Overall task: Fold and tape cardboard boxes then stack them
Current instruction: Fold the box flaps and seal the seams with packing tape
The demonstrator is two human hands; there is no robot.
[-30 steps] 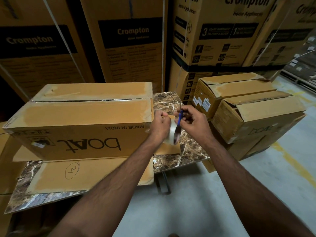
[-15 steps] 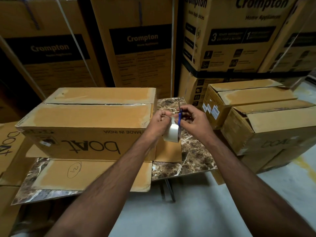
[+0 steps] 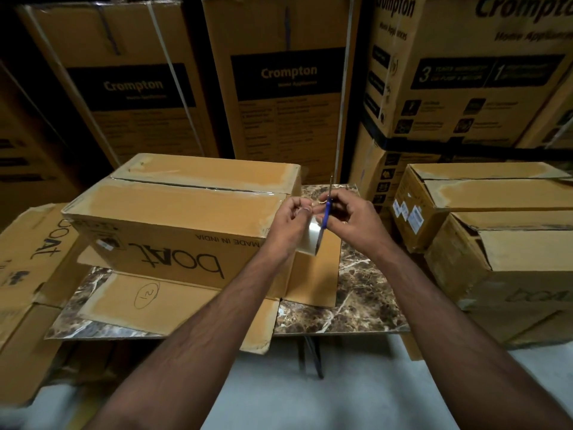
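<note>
Hands lifted slightly off the counter [image 3: 356, 305]: left hand [image 3: 290, 223] clamped on tape roll [image 3: 310, 238], right hand [image 3: 348, 220] pinching blue pen [image 3: 325, 214], hunting tape end; box [image 3: 173, 218] seam untaped.

free: marble tabletop [image 3: 366, 293] right | blocked: boat box [image 3: 173, 231] left, Crompton cartons [image 3: 288, 97] behind

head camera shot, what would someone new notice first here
Two bare hands meet at centre: the left hand holds a whitish roll of clear tape, and the right hand holds a blue-handled tool against it. Just left of them, a long brown cardboard box printed "boat" sits on a brown marble-patterned table, its top flaps closed. Tall brown "Crompton" cartons wall the background.
</note>
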